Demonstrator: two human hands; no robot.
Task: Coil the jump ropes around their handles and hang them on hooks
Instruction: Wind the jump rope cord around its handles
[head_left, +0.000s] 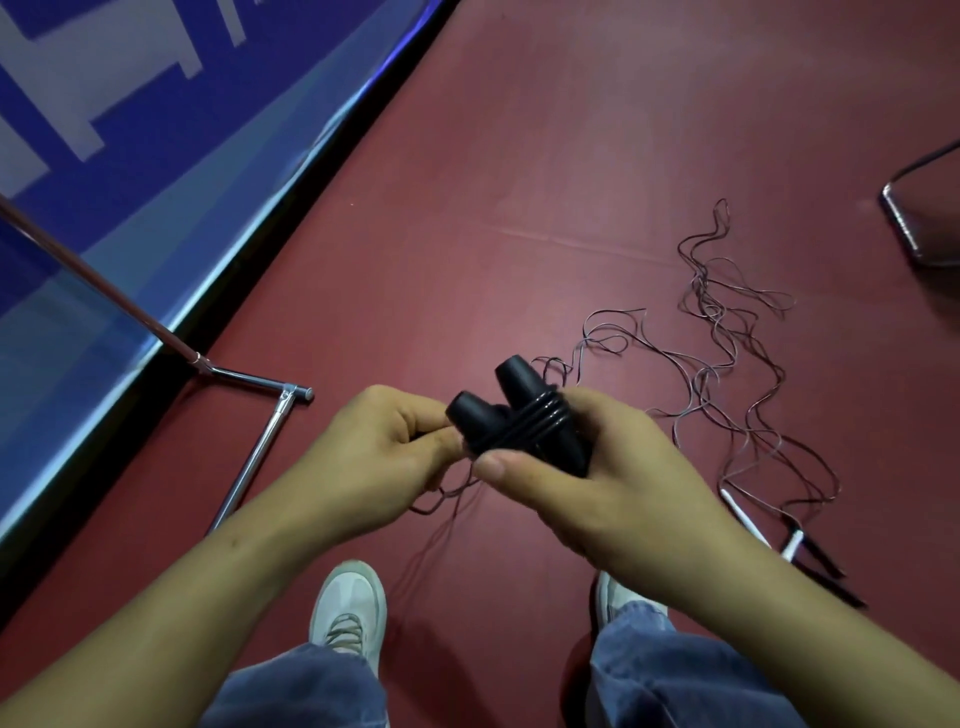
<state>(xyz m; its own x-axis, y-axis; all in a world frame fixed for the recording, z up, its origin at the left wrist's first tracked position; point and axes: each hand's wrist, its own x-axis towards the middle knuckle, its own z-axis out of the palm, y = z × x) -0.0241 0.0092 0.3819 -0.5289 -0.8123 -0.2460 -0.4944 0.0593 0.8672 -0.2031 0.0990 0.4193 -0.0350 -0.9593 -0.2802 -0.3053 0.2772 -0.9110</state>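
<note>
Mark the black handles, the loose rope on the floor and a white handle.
black handles (511, 376): head view, tip of the upper handle.
loose rope (719, 312): head view, a strand in the tangle.
white handle (744, 515): head view, middle of its shaft.

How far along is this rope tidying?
A few turns of cord already wrap the black handles. The right hand grips them; the left hand pinches the cord. Left: loose cord on the floor, a white-handled rope, and all hanging.
</note>
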